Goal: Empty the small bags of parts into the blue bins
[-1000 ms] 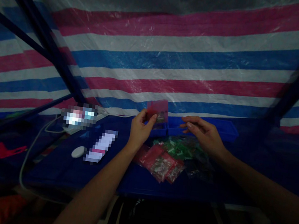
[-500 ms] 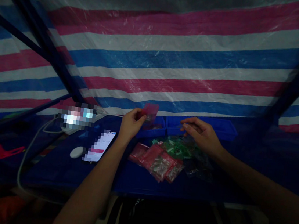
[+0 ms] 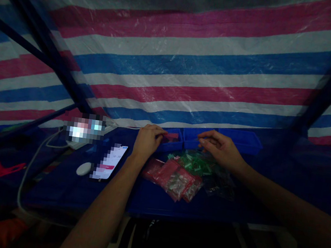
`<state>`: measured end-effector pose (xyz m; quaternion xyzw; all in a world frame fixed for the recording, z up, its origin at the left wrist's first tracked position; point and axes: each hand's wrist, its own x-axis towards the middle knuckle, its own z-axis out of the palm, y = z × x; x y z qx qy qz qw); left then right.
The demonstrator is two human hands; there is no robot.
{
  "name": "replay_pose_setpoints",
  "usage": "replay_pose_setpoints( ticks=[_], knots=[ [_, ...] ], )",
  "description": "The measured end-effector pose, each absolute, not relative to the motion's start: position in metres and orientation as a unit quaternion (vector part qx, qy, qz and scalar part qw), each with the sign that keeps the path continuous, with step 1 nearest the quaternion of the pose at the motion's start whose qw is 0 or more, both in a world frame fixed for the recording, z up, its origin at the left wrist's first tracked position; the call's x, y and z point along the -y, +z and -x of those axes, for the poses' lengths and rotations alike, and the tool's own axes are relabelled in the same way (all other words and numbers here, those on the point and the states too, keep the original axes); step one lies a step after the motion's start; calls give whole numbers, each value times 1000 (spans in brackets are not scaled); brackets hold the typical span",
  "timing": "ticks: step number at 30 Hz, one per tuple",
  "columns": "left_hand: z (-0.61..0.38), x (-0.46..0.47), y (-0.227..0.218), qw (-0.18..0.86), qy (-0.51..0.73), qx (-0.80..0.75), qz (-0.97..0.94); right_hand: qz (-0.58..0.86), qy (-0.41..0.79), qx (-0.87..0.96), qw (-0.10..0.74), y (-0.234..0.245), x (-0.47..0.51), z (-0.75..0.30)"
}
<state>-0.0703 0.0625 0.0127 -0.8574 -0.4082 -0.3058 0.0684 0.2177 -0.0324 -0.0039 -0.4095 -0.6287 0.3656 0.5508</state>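
My left hand (image 3: 148, 141) is at the left blue bin (image 3: 168, 146), its thumb and fingers closed on the edge of a small pink plastic bag (image 3: 171, 136) that lies low in the bin. Over the front of the middle blue bin (image 3: 190, 138) is my right hand (image 3: 219, 147), fingertips drawn together; whatever is between them is too dark and small to make out. Below the hands, a pile of pink plastic bags (image 3: 176, 181) with contents inside lies on the blue table. Green packets (image 3: 195, 163) and dark clear bags (image 3: 220, 185) adjoin it on the right.
A third blue bin (image 3: 243, 141) stands on the right. Left of my forearm lie a lit phone (image 3: 111, 163), a round white object (image 3: 84, 169) and a power strip (image 3: 79, 141) with a cable. Further left is a pink-red tool-like object (image 3: 3, 169). Striped sheeting hangs behind dark frame posts.
My left hand has turned over and moved slightly right, lowering the pink bag from above the left bin down into it. My right hand has hardly moved.
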Motion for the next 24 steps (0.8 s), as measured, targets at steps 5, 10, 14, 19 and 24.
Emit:
replay_pose_setpoints(
  ticks=[5,10,14,19,24],
  knots=[
    [69,-69,5,61,-296,434,849,410,359,630,554,-5,32,-217],
    [66,-70,0,14,-273,429,861,409,359,633,550,-6,31,-218],
    [66,-66,-1,16,-264,430,863,407,359,635,549,-5,31,-218],
    [64,-61,2,11,-257,424,869,407,361,640,543,-6,31,-219],
    [58,-53,5,-3,-268,385,883,421,247,715,501,-6,33,-222]
  ],
)
